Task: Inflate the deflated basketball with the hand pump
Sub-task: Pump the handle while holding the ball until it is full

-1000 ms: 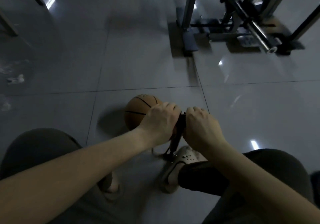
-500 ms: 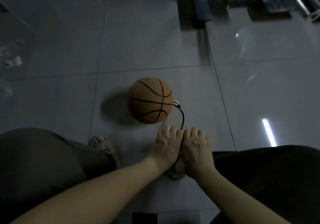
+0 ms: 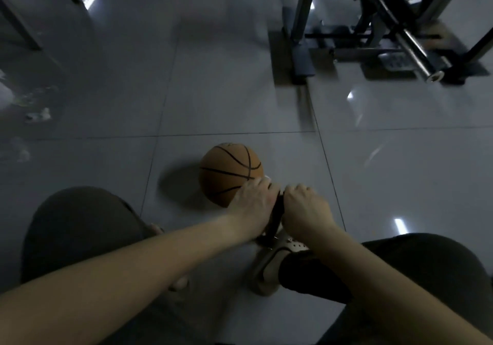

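An orange basketball (image 3: 229, 171) with black seams rests on the grey tiled floor just beyond my hands. A dark hand pump (image 3: 276, 215) stands upright between my hands, its base by my right foot. My left hand (image 3: 254, 206) is closed on the left end of the pump handle and my right hand (image 3: 306, 208) on the right end. My left hand covers the ball's near right edge and hides the hose and valve.
A pale perforated clog (image 3: 269, 267) is on my right foot beside the pump base; my left foot (image 3: 177, 283) shows under my left arm. A metal exercise frame (image 3: 373, 32) with a steel bar stands at the back right. Scraps of white litter (image 3: 37, 115) lie far left.
Both hands have risen with the pump handle since half a second ago, when they were pressed low near the floor. The view has tilted up, and the hose is now hidden.
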The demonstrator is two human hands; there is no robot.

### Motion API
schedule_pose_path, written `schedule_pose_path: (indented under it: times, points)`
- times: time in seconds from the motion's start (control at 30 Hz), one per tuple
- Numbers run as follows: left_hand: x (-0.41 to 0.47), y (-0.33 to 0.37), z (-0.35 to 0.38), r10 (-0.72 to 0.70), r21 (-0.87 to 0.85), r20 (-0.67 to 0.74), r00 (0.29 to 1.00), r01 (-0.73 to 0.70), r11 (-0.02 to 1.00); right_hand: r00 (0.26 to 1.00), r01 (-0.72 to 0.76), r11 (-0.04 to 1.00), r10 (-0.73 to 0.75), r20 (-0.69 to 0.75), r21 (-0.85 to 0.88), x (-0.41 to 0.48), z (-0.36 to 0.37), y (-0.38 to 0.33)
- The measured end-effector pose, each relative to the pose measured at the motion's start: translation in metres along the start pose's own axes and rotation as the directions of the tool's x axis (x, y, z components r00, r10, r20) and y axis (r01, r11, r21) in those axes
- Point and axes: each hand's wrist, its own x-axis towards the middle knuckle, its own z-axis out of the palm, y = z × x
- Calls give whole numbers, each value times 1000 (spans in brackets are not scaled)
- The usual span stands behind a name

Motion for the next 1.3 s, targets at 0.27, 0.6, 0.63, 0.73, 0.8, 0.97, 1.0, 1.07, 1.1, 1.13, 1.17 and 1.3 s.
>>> schedule_pose_path:
  times: [0.27,0.6,0.63,0.73,0.8,0.97,1.0,1.07,1.1,1.13,1.17,1.3]
  points:
    - [-7,14,-3,-27,103,-219,975,51,993,989,-48,998,43,-140,-33,-29,-8,-23]
    - [-14,4,93,-54,13,-179,982,57,998,991,-117,991,121,49,-68,-3,83,-15]
    - [-12,4,100,-69,6,-161,985,70,998,990,-112,991,118,79,-77,0,88,-13]
    - [-9,1,115,-103,-3,-79,992,103,995,986,-104,987,118,120,-120,9,100,-9]
    - [-9,-3,121,-85,-1,-19,996,85,996,987,-90,986,107,117,-138,13,101,-10]
    - [3,-6,106,-80,58,80,994,75,995,984,-107,990,119,131,-89,19,94,-8]
    - [8,-7,97,-82,83,110,991,73,994,986,-72,996,81,147,-60,23,88,-6]
    - [16,-7,77,-65,81,142,988,54,995,981,-2,1000,-2,196,16,25,64,-2]
    - [19,-8,64,-59,62,130,990,51,997,979,-6,997,-8,203,71,23,47,-1]
    - [21,-8,47,-47,41,86,995,44,998,986,-21,994,2,168,109,21,30,1]
    - [23,-9,27,-25,18,18,1000,24,1000,995,-38,991,25,101,127,18,13,2]
    - [25,-10,-48,71,-26,-160,985,-76,997,986,7,994,12,-168,113,1,-48,3]
